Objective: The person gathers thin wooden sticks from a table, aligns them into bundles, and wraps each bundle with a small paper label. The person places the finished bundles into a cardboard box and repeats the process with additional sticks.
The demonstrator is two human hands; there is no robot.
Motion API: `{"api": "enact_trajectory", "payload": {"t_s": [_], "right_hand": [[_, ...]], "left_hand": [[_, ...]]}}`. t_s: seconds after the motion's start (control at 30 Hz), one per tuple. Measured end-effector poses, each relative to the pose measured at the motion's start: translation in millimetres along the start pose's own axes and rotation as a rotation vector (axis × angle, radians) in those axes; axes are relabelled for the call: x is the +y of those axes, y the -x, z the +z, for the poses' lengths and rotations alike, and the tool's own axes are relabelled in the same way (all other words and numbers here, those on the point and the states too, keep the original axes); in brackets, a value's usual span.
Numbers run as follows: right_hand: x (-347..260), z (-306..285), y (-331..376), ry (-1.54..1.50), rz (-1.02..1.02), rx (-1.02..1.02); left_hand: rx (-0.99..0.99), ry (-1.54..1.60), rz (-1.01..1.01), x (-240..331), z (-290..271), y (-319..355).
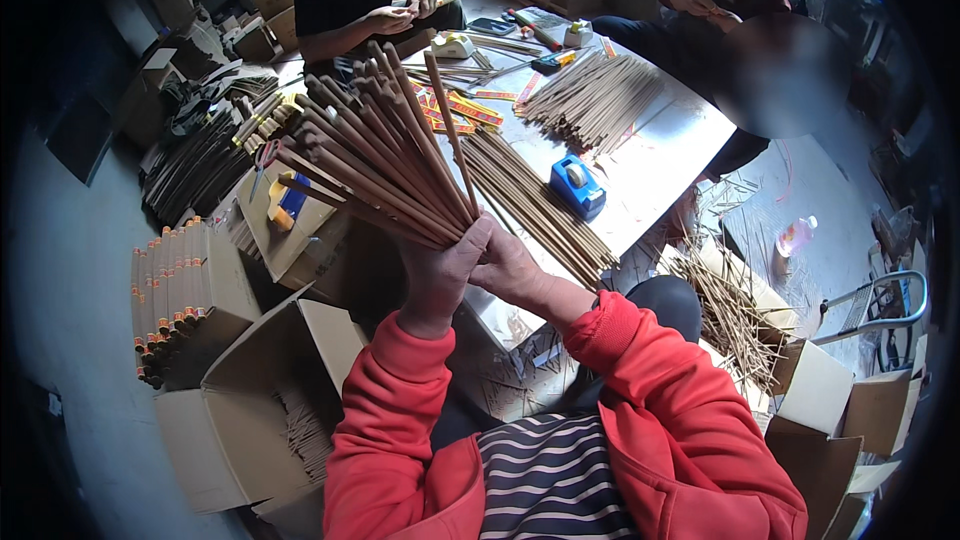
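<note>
Orange-banded rolls [172, 285]: stacked up at the far left
Open cardboard box [230, 430]: just beside the rolls and low down, with a few thin sticks [305, 430] lying inside
Bundle of brown sticks [400, 165]: held up in the two hands near the left side of the white surface [660, 170], close together at the bottom and spread at the top like a fan
What could go wrong: some sticks might slip out and fall, because the tops lean apart and only the low ends are held; one stick stands off to the right of the others, so it may be the first to drop
Left hand [438, 275]: fingers closed around the low ends of the bundle
Right hand [515, 268]: up against the left hand, at the foot of the bundle; its fingers are partly hidden, so I cannot tell how far open they are
Row of long sticks [540, 205]: flat on the surface, just past the right hand
Blue tape holder [588, 200]: on the surface, right beside the row
Heap of sticks [595, 105]: on the surface, behind the tape holder
Loose sticks [735, 315]: in a messy pile low on the right
Pink bottle [796, 236]: farthest right, past the messy pile
</note>
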State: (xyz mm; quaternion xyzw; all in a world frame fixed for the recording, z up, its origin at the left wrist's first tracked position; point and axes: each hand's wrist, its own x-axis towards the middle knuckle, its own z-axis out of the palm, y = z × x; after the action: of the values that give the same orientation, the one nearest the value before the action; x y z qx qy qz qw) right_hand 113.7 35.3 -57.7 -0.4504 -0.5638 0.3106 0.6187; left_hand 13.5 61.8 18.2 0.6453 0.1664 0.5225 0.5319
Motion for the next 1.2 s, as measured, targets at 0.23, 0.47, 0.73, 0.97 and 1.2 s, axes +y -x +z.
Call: {"api": "enact_trajectory", "payload": {"t_s": [0.23, 0.47, 0.73, 0.97, 1.2], "right_hand": [[0.0, -10.2, 5.7, 0.119, -0.219, -0.001], [12.5, -5.7, -3.1, 0.208, -0.177, 0.021], [-72.3, -22.5, 6.3, -0.324, 0.725, -0.551], [-57.4, -8.5, 34.6, 0.167, 0.641, -0.375], [-67.3, -5.6, 32.4, -0.408, 1.0, -0.486]], "left_hand": [[0.044, -0.09, 0.063, -19.9, 11.4, 0.3], [0.245, -0.121, 0.135, -30.8, 10.8, -14.5], [0.059, 0.816, -0.453, -1.9, -40.5, -11.9], [0.36, 0.529, -0.602, -47.4, -44.8, 8.1], [0.301, 1.036, -0.576, -60.2, -58.5, 16.0]]}}
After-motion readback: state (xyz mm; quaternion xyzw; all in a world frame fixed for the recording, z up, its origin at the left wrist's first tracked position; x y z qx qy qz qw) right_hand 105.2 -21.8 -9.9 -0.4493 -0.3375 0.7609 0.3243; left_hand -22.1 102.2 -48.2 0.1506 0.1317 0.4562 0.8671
